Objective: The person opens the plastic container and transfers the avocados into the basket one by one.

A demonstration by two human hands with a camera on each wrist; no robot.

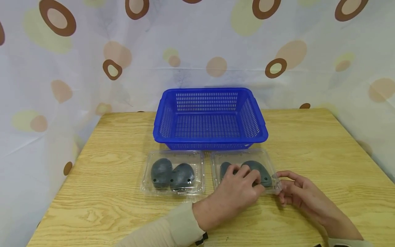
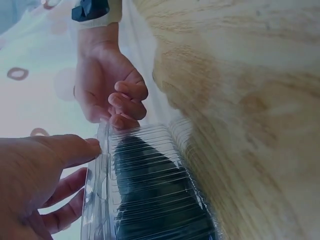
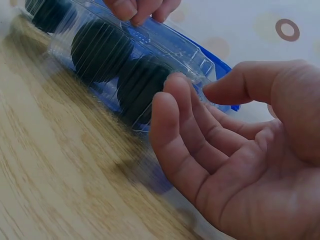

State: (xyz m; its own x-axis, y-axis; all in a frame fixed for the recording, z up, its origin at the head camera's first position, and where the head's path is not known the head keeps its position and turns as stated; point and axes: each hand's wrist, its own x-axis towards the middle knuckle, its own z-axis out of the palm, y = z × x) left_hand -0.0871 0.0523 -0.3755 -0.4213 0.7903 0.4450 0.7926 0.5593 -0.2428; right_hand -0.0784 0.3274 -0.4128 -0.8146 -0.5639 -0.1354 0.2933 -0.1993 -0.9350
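Observation:
A clear plastic clamshell box [image 1: 217, 157] stands on the right, in front of the basket, with smooth dark green oval pieces [image 1: 258, 171] inside. My left hand [image 1: 237, 188] reaches over its front, fingers bent over the lid and thumb at the front rim. In the left wrist view that thumb [image 2: 82, 149] lies right at the rim. At the box's right front corner, my right hand [image 1: 303, 197] holds the edge between thumb and fingers. The right wrist view shows the right fingertips [image 3: 165, 112] against the corner. The left fingers partly hide the pieces.
A matching clear box [image 1: 145, 187] with two dark green ovals stands to the left. Behind both boxes is a blue slotted basket [image 1: 211, 140] with nothing in it. The wooden table [image 1: 102, 171] meets a patterned curtain [image 1: 197, 44] at the back and sides.

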